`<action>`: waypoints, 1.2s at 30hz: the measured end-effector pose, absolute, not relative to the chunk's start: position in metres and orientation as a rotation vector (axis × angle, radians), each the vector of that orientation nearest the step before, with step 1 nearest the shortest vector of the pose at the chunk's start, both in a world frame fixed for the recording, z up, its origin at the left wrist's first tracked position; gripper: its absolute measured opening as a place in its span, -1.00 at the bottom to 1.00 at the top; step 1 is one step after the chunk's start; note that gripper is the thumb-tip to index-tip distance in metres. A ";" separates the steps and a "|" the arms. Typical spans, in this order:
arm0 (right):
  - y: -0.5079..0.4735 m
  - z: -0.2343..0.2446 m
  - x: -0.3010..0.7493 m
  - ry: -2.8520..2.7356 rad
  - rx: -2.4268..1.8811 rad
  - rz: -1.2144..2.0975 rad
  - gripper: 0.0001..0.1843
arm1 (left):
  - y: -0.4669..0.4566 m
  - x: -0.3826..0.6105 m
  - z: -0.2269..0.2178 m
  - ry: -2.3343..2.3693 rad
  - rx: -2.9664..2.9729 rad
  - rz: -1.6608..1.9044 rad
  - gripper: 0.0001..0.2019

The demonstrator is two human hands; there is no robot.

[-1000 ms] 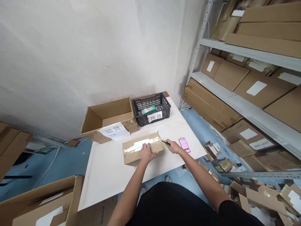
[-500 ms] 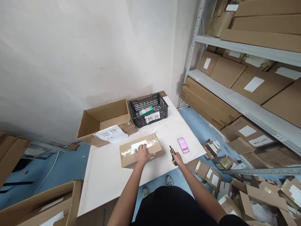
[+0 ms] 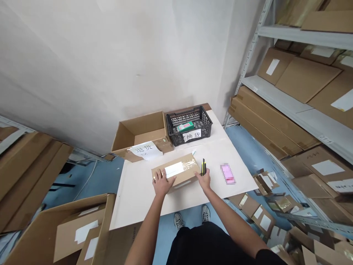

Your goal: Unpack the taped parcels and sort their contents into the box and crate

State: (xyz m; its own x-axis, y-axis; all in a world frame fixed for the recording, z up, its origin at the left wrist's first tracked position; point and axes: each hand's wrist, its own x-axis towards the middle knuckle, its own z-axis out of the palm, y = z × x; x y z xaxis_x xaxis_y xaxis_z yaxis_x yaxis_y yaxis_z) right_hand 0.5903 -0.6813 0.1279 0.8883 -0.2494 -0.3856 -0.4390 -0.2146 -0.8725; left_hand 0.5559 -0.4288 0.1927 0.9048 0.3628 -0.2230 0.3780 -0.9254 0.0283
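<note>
A taped brown cardboard box (image 3: pixel 176 171) with a white label lies on the white table (image 3: pixel 138 198). My left hand (image 3: pixel 162 183) rests on the box's near left corner, fingers spread over its top. At the box's right end, my right hand (image 3: pixel 204 179) is closed around a yellow-and-black utility knife (image 3: pixel 203 166), which points up and away from me. The hand touches the box's right side.
A pink phone (image 3: pixel 227 173) lies on the table to the right. Behind stand an open cardboard box (image 3: pixel 138 133) with a paper sign and a black crate (image 3: pixel 189 125) holding a green item. Shelves of boxes rise at right; cartons litter the floor.
My right hand came back from the table's near edge to the box's right end with the knife. My left hand slid from the box's top to its near left corner.
</note>
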 end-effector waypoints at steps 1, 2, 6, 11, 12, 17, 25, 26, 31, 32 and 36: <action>-0.679 0.132 0.607 0.526 -1.890 0.161 -0.21 | -0.440 0.552 0.192 0.671 2.989 -0.327 -0.07; -0.678 0.136 0.627 0.535 -1.961 0.155 -0.21 | -0.450 0.549 0.192 0.726 2.975 -0.344 -0.06; -0.681 0.146 0.696 0.546 -2.115 0.197 -0.41 | -0.475 0.537 0.193 0.519 2.920 -0.404 -0.20; -0.673 0.138 0.691 0.559 -1.848 0.170 -0.49 | -0.463 0.524 0.177 0.073 2.830 -0.259 -0.40; -0.666 0.135 0.678 0.538 -1.725 0.187 -0.48 | -0.457 0.524 0.172 0.058 2.805 -0.266 -0.38; -0.621 0.135 0.622 0.305 -1.333 0.354 -0.44 | -0.396 0.528 0.163 0.235 2.620 -0.314 -0.32; -0.573 0.122 0.592 0.409 -1.566 0.270 -0.48 | -0.263 0.498 0.143 0.665 2.346 -0.324 -0.36; -0.565 0.115 0.588 0.443 -1.607 0.285 -0.49 | -0.259 0.491 0.134 0.657 2.320 -0.328 -0.35; -0.522 0.088 0.567 0.452 -1.560 0.425 -0.57 | -0.271 0.462 0.086 0.684 2.228 -0.408 -0.13; -0.517 0.088 0.565 0.449 -1.544 0.432 -0.57 | -0.274 0.459 0.079 0.680 2.227 -0.381 -0.09; -0.513 0.111 0.568 0.438 -1.579 0.375 -0.53 | -0.274 0.457 0.062 0.570 2.158 -0.236 0.01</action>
State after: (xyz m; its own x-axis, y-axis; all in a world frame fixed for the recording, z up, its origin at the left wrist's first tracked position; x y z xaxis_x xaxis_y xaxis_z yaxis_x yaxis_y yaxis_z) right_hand 0.5681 -0.5133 0.1107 0.8695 -0.0501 -0.4915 -0.4933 -0.0350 -0.8692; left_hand 0.4569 -0.2737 0.0615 0.8774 0.3141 -0.3626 0.4785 -0.5192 0.7081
